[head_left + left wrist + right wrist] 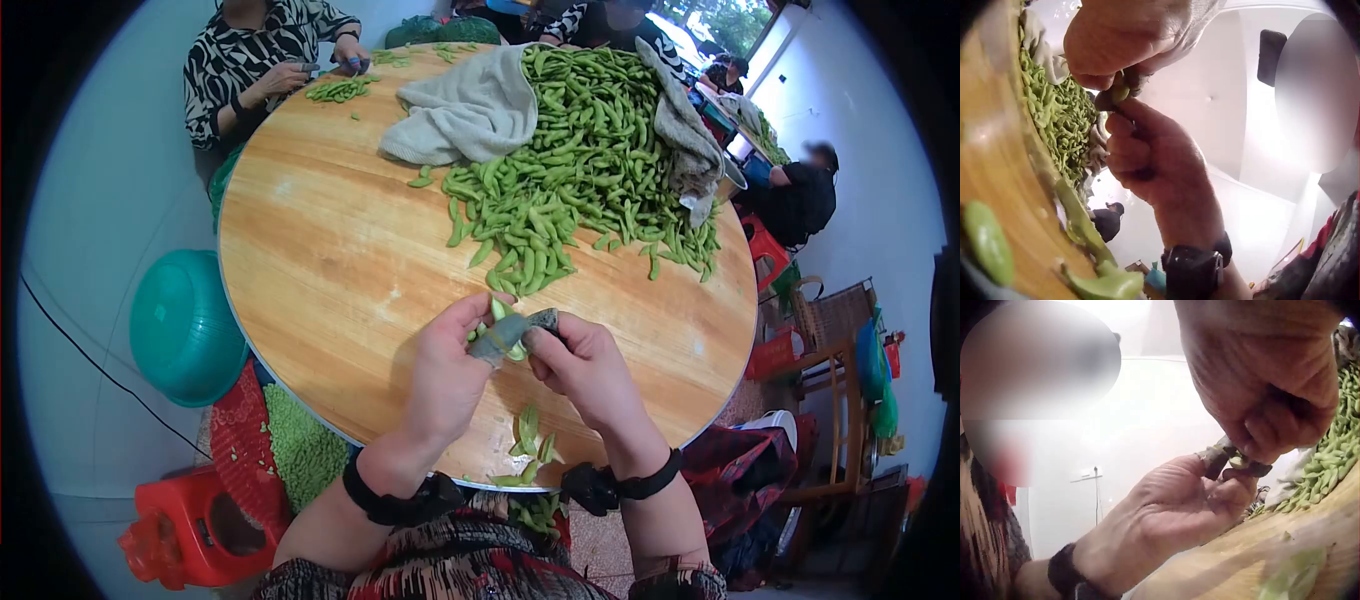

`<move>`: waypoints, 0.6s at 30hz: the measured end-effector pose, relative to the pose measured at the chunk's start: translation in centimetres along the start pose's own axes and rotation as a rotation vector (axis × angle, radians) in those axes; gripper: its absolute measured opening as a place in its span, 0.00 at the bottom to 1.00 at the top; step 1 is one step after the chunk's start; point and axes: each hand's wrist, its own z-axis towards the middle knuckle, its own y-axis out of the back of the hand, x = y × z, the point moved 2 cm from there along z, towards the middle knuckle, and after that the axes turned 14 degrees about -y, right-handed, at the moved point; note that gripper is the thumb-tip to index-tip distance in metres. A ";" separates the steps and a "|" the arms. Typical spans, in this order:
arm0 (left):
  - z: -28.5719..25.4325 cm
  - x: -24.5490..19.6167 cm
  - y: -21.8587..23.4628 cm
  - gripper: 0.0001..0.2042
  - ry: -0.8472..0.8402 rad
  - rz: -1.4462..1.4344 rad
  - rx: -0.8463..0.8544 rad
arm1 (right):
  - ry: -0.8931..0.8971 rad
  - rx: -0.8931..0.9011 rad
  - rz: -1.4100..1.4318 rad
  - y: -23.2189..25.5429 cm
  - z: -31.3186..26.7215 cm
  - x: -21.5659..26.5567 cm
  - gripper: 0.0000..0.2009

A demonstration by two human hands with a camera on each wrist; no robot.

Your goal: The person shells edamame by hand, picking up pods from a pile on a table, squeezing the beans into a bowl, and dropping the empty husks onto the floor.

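Over the near part of the round table (330, 290), both hands meet at a green edamame pod (499, 309). My left hand (440, 350) grips it, with a grey cover (495, 342) over the thumb. Against the same pod, the curled thumb and fingers of my right hand (588, 368) pinch, a dark cover on one fingertip. The wrist views show a bit of green pod (1120, 93) between the fingertips; the rest is hidden by them. Split pods (527, 430) lie on the table below the hands. Beyond them spreads a large heap of edamame pods (600, 130).
A pale cloth sack (465, 105) lies beside the heap. On the left are a teal basin (180, 325), a red stool (200, 530) and many shelled beans (300, 440). Another person (265, 70) sits across the table at a small pod pile (340, 90). A wooden chair (835, 400) stands right.
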 end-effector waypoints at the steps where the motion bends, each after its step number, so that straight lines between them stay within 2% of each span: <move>1: 0.0 0.0 0.1 0.15 -0.005 0.000 -0.002 | 0.004 0.002 -0.003 -0.1 0.2 0.0 0.11; 3: -0.1 0.2 0.4 0.21 0.102 -0.119 -0.053 | -0.119 0.041 0.064 -0.4 0.3 -0.5 0.12; 4: -0.2 0.3 0.6 0.21 0.101 -0.118 -0.058 | 0.003 0.013 -0.065 -0.8 0.4 -1.0 0.13; 5: -0.4 0.3 0.8 0.23 0.095 -0.011 -0.031 | 0.001 0.018 -0.064 -0.7 0.4 -1.0 0.13; 7: -0.7 0.4 1.3 0.24 0.093 0.098 -0.004 | 0.062 -0.151 -0.343 -0.1 0.3 -1.1 0.14; 9: -1.0 -0.4 1.1 0.25 -0.287 0.635 0.330 | 0.048 -0.199 -0.292 0.4 0.6 -0.6 0.12; 10: -1.4 -1.0 0.8 0.25 -0.284 0.635 0.333 | 0.008 -0.045 -0.181 0.2 0.6 -0.7 0.11; 11: -1.9 -1.8 0.5 0.25 -0.199 0.684 0.339 | -0.028 0.109 -0.072 0.0 0.6 -0.8 0.10; 12: -2.2 -2.3 0.2 0.26 -0.114 0.731 0.345 | -0.028 0.107 -0.072 0.0 0.4 -0.8 0.10; 13: -2.3 -2.4 0.4 0.26 -0.114 0.730 0.347 | -0.054 0.112 -0.018 -0.2 0.2 -1.1 0.10; 15: -2.5 -2.7 1.1 0.28 -0.207 0.701 0.382 | -0.109 0.126 0.088 -0.6 -0.3 -1.8 0.09; 16: -2.6 -2.6 1.8 0.28 -0.201 0.700 0.382 | -0.114 0.126 0.090 -0.9 -0.7 -2.2 0.09; 18: -2.8 -2.8 2.0 0.31 -0.551 0.743 0.729 | -0.394 0.371 0.678 -1.6 -1.3 -3.1 0.09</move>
